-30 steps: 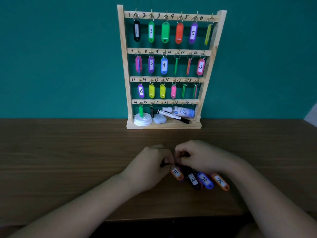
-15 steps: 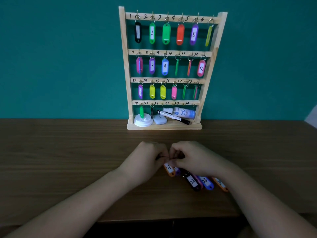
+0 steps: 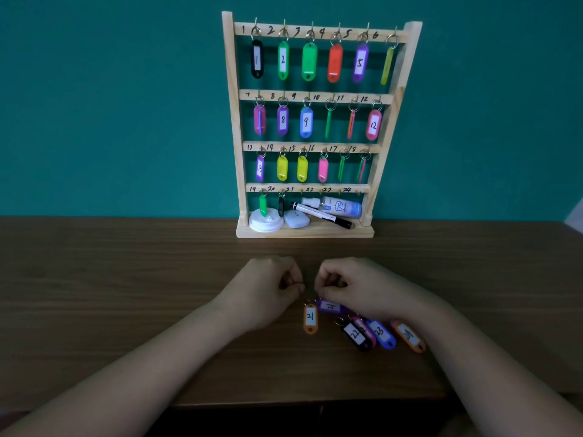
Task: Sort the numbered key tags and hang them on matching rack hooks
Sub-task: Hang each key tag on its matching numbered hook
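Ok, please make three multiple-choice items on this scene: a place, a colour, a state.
1. Where does the marker pen lie? A hanging from a top hook; B on the rack's base shelf; C across the top rail.
2. What colour is the tag marked 23? A green; B yellow; C blue.
3. How are hooks 21 to 24? A bare; B all hung with tags; C only 24 holds a tag.
Answers: 1 B, it rests by the spray bottle; 2 C, its shell is blue; 3 A, nothing hangs there.
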Tool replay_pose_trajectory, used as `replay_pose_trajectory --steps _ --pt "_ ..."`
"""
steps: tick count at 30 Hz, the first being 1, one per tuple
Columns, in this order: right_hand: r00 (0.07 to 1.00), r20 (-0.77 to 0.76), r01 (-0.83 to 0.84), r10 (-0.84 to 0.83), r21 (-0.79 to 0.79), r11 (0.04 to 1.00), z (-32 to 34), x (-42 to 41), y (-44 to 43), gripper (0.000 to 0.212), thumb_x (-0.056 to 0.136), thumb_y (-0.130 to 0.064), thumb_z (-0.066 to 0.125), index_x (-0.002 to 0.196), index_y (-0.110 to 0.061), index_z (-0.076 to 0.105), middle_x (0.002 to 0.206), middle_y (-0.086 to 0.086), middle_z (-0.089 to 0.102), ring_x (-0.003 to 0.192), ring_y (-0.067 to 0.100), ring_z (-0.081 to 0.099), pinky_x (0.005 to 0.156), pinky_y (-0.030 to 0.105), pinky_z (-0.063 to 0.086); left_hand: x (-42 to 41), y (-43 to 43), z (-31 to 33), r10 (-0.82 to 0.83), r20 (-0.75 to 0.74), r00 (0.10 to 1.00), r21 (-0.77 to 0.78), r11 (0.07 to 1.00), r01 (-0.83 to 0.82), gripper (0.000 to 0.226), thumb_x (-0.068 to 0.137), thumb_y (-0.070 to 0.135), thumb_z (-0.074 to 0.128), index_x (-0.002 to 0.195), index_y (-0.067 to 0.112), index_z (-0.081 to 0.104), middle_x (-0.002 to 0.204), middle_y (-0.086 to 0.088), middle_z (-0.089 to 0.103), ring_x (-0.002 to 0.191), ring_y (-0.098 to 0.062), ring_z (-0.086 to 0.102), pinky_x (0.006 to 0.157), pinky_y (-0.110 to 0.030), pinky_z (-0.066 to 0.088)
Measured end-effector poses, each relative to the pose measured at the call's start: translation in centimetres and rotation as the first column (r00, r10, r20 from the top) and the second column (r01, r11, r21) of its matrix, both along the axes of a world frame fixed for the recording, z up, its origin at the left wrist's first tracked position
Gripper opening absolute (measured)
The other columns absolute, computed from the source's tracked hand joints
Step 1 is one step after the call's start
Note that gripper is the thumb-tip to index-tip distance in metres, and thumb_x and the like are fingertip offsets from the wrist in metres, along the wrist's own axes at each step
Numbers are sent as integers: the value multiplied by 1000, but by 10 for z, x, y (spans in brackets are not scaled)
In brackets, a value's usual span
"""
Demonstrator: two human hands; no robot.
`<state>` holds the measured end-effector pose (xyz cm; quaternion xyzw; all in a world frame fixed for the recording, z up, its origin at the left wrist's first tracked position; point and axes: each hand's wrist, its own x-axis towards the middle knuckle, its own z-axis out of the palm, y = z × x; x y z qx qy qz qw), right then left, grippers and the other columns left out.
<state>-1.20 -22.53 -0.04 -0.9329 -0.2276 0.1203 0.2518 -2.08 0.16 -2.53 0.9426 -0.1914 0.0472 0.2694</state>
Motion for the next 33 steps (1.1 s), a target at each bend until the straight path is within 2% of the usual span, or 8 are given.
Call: replay_pose_trajectory --steps 4,7,10,14,17,22,28,33 --pt "998 -50 -28 27 -31 999 6 -1 -7 15 101 -26 68 114 -33 71 108 -16 67 97 0 62 83 26 53 -4 -5 -2 15 -22 1000 10 1000 -15 23 90 51 76 101 31 71 99 12 64 90 -2 59 70 -14 43" --pt "998 -59 -40 37 -48 998 7 -2 -7 20 95 -39 76 114 -33 70 110 -14 67 97 2 63 85 30 57 -4 -8 -4 41 -35 999 10 999 -41 32 83 57 80 97 32 69 99 12 62 90 -4 59 76 -25 50" --pt "1000 -5 -17 17 -58 998 3 -1 -2 18 93 -47 77 105 -35 71 105 -16 65 94 1 61 78 27 53 -4 -9 -3 59 -36 998 37 998 -58 26 84 50 83 95 31 68 97 12 64 89 -6 61 76 -27 51" --pt "999 38 27 -25 -51 998 -5 0 5 4 97 -35 74 99 -37 70 103 -15 65 95 2 62 82 30 55 -3 -9 -2 76 -67 995 18 997 -75 15 86 40 83 89 31 71 86 12 69 83 -2 64 71 -23 50" --pt "998 47 40 -38 -30 999 -6 0 8 12 100 -28 70 96 -39 70 103 -17 66 96 0 61 79 27 52 -2 -9 -2 93 -89 992 -12 995 -94 9 88 36 82 90 31 74 89 13 71 87 -3 65 75 -24 52" --pt "988 93 111 -125 144 983 -1 7 11 9 103 -32 66 98 -39 69 104 -18 68 102 -4 60 89 30 52 5 -4 3 87 -79 993 -106 990 -95 4 90 36 80 91 34 76 91 16 73 90 1 64 78 -22 52" --pt "968 61 189 -245 467 864 9 41 24 6 103 -26 68 98 -28 72 102 -12 76 102 1 68 100 40 54 25 4 19 93 -47 995 -251 963 -101 6 91 33 80 87 33 76 83 11 74 83 -4 67 80 -31 55" --pt "904 174 239 -391 553 798 19 80 37 7 102 -28 69 101 -24 74 97 -9 76 92 7 72 89 38 60 45 8 30 92 -37 995 -306 947 -99 5 91 25 80 87 26 77 77 8 74 77 -7 68 76 -30 53"
